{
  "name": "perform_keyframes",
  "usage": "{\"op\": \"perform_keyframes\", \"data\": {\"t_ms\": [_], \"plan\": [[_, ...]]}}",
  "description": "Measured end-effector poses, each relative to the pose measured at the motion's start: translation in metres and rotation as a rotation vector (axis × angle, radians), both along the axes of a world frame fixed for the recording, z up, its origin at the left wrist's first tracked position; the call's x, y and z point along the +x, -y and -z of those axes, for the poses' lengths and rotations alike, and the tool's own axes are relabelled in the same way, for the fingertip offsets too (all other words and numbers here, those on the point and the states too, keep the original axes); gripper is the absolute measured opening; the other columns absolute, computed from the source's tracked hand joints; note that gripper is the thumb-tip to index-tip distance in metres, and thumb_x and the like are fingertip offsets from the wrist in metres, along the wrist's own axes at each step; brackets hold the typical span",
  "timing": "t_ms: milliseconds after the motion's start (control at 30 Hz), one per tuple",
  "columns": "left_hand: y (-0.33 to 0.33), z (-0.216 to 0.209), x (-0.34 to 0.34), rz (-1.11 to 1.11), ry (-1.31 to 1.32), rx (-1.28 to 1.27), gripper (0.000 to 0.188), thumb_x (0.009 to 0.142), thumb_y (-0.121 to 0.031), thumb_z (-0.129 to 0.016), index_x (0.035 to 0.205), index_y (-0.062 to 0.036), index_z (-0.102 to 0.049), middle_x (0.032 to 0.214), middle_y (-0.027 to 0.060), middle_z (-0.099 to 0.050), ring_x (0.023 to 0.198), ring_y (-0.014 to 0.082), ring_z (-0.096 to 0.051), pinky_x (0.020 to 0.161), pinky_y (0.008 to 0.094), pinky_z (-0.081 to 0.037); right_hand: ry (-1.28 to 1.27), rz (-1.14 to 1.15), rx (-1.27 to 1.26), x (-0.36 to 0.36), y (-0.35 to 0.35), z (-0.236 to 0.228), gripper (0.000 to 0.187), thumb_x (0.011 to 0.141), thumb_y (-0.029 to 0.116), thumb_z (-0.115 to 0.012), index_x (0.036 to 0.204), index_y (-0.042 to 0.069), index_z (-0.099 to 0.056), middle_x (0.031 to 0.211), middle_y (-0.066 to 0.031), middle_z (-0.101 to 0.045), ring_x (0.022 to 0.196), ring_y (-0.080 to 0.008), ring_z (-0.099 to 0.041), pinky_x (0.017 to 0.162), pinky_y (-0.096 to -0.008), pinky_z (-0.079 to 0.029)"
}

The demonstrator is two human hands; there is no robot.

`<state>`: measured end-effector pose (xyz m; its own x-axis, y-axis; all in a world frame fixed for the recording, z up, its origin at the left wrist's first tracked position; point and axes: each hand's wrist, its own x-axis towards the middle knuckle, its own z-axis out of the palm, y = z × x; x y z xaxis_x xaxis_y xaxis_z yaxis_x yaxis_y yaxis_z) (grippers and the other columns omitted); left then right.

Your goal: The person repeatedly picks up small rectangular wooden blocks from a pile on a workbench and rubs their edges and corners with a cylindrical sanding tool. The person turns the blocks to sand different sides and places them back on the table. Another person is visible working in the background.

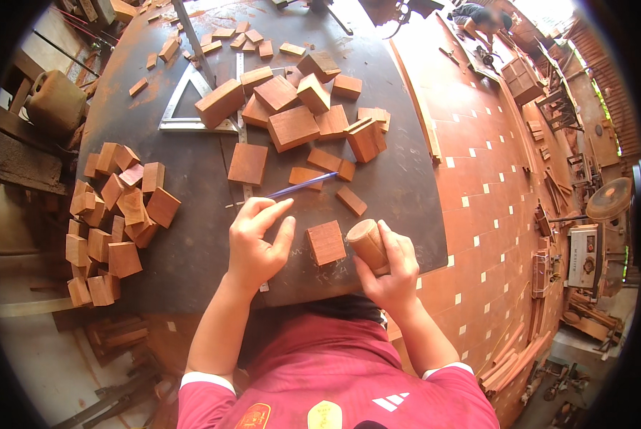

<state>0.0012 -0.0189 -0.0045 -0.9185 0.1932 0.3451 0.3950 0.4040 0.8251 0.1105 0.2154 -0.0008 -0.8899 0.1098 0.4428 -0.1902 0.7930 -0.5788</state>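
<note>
A dark table (406, 187) is bearing wooden blocks (294, 130). The left hand (255, 247) is hovering half-curled, thumb and forefinger slightly apart; the right hand (396, 273) is gripping a wooden cylinder (368, 247) just beside a square block (325, 243). A blue pen (305, 184) is showing beyond the left hand (contact unclear).

Reddish-brown squarish wooden block (325, 243), resting flat. Just right of the block, a paler, stout wooden cylinder (370, 249), tilted, grasped by the right hand (390, 263). Beyond the block, leftward, a slim blue-violet pen (302, 184), slanting.
</note>
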Motion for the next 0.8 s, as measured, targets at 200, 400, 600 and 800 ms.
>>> {"op": "perform_keyframes", "data": {"t_ms": [200, 400, 600, 800], "plan": [[0.003, -0.005, -0.001, 0.132, -0.066, -0.035, 0.039, 0.082, -0.011, -0.083, 0.119, -0.001, -0.079, 0.105, 0.0152, -0.068, 0.095, 0.0308, -0.069, 0.085, 0.0391, -0.056, 0.058, -0.012, -0.049, -0.007, 0.0, -0.011, 0.075, 0.077, 0.008, -0.09, 0.145, -0.005, -0.061, 0.12, -0.0226, -0.071, 0.106, -0.0387, -0.07, 0.095, -0.0445, -0.057], [0.003, -0.011, 0.0, 0.475, 0.002, -0.132, 0.084, 0.076, -0.029, -0.093, 0.149, -0.0007, -0.061, 0.14, 0.0224, -0.063, 0.126, 0.0392, -0.063, 0.111, 0.0461, -0.048, 0.096, -0.121, -0.285, -0.019, 0.011, -0.022, 0.072, 0.084, 0.011, -0.087, 0.148, -0.005, -0.058, 0.127, -0.0273, -0.07, 0.114, -0.0412, -0.073, 0.1, -0.0438, -0.057], [-0.002, -0.006, 0.001, 0.549, -0.028, -0.104, 0.078, 0.071, -0.022, -0.096, 0.14, -0.0018, -0.065, 0.129, 0.0166, -0.072, 0.12, 0.0369, -0.066, 0.107, 0.0458, -0.05, 0.124, -0.187, -0.236, -0.009, 0.007, -0.027, 0.071, 0.083, 0.008, -0.086, 0.147, -0.003, -0.056, 0.127, -0.0254, -0.069, 0.115, -0.0404, -0.071, 0.1, -0.0442, -0.057], [-0.008, -0.008, 0.002, 0.493, -0.025, -0.15, 0.081, 0.063, -0.033, -0.102, 0.131, -0.005, -0.069, 0.118, 0.0135, -0.071, 0.113, 0.0342, -0.067, 0.099, 0.0458, -0.054, 0.057, -0.176, -0.188, -0.006, 0.0, -0.024, 0.072, 0.077, 0.003, -0.088, 0.142, -0.001, -0.058, 0.127, -0.0242, -0.067, 0.113, -0.0405, -0.07, 0.099, -0.045, -0.057]]}}
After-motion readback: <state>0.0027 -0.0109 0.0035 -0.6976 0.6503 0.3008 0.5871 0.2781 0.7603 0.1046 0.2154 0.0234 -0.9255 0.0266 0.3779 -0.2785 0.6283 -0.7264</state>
